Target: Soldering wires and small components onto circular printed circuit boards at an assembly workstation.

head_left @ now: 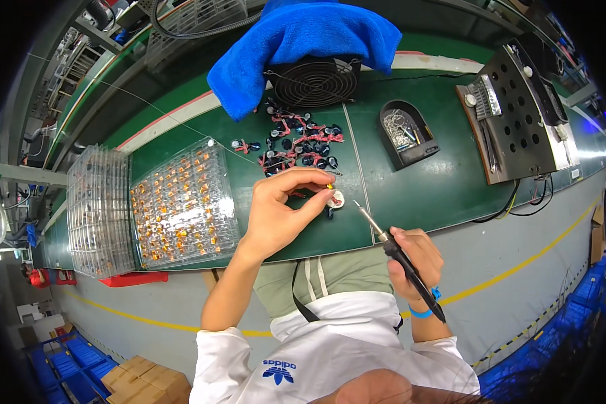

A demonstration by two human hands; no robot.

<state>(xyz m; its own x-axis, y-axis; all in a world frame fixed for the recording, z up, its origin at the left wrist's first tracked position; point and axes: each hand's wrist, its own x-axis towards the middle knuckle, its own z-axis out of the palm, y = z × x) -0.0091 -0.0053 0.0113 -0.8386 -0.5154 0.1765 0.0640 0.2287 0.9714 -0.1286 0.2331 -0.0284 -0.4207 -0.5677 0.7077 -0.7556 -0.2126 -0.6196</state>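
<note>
In a pinch of thumb and forefinger, my left hand (281, 210) holds a small yellow-tipped part (330, 186). Right beside those fingertips is a round whitish piece (337, 199) with reddish wire on it; whether the fingers also grip it I cannot tell. My right hand (423, 259) is closed around the dark handle of a soldering iron (411, 275). The iron's thin metal tip points up and left, a short way from the round piece without touching it. Beyond my left hand lies a loose pile of small dark round components with red wires (303, 145).
A clear tray of orange parts (182, 209) and a tray stack (99, 212) stand left. Behind the pile is a black fan (316, 83) under a blue towel (310, 34). Rightward are a dark bin of metal bits (417, 155) and a box with round holes (518, 114).
</note>
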